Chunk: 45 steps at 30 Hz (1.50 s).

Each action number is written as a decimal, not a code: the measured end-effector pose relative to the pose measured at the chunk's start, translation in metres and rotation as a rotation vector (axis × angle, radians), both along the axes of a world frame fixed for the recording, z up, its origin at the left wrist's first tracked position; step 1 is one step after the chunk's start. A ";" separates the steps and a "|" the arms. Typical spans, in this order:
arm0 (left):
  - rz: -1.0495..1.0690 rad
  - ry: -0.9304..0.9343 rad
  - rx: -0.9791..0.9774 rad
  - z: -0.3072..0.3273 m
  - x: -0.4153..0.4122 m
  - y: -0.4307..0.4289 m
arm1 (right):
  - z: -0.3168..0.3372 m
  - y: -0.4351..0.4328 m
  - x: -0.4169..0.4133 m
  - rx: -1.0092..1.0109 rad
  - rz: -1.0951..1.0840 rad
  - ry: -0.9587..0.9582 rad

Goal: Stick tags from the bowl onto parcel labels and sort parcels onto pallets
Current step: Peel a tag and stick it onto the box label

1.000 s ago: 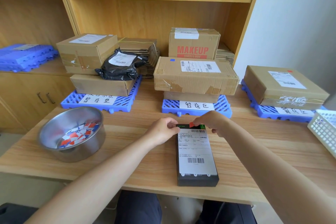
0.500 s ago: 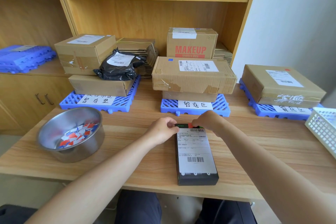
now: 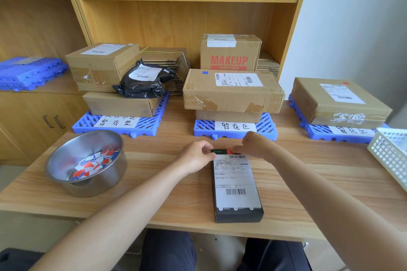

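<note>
A flat black parcel (image 3: 239,215) lies on the wooden table in front of me, and a white shipping label (image 3: 234,177) covers most of its top. My left hand (image 3: 196,156) grips the parcel's far left corner. A small red tag (image 3: 230,151) sits at the label's far edge, where my right hand (image 3: 257,146) presses it down with an outstretched finger. At the left stands a steel bowl (image 3: 99,182) holding several red, blue and white tags (image 3: 94,163).
Three blue pallets cross the back of the table: left (image 3: 123,127), middle (image 3: 266,126) and right (image 3: 317,133). Each carries cardboard parcels, and the left one also a black bag. A white basket (image 3: 389,154) sits at the right edge. Shelving stands behind.
My right hand has lowered the red tag from just above the parcel onto the label's top edge and now presses it flat. My left hand has stayed on the parcel's corner.
</note>
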<state>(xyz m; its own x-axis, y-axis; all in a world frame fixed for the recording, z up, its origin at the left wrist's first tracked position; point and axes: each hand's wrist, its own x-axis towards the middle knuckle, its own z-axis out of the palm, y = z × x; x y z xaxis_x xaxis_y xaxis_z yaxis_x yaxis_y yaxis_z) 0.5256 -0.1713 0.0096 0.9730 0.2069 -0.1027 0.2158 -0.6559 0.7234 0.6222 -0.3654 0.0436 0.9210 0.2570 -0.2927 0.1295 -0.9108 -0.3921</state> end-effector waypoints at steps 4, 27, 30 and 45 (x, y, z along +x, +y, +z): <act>-0.006 -0.123 0.133 -0.001 0.003 -0.003 | -0.016 -0.015 -0.008 0.183 -0.067 -0.127; -0.019 0.086 0.570 -0.010 0.003 -0.022 | -0.041 -0.004 -0.017 -0.004 0.068 -0.184; -0.023 0.094 0.572 -0.012 0.004 -0.021 | -0.041 -0.007 -0.015 0.001 0.085 -0.203; -0.027 0.100 0.543 -0.015 0.008 -0.020 | -0.040 -0.008 -0.010 0.222 0.299 -0.341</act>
<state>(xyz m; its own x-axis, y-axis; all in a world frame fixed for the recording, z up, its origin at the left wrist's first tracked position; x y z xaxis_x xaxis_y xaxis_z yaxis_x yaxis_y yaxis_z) 0.5332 -0.1912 -0.0056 0.9696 0.2310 -0.0807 0.2442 -0.9351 0.2567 0.6123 -0.3734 0.0035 0.8310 0.5465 0.1039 0.5269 -0.7134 -0.4621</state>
